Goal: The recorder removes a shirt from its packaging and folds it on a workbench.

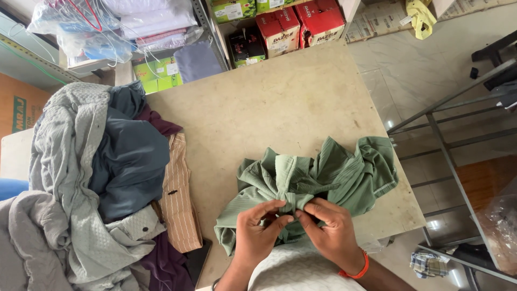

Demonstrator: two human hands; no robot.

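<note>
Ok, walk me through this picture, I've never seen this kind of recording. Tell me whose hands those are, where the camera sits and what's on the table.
The single picture comes from a camera worn on a person's head, looking down. The two bare hands are that person's own. The left hand and right hand both pinch a crumpled green shirt near its collar, on a beige table. The right wrist wears an orange band. To the left lies a pile of clothes: grey, dark blue, purple and a striped tan one. Beyond the table, shelves hold red boxes and bagged fabric.
</note>
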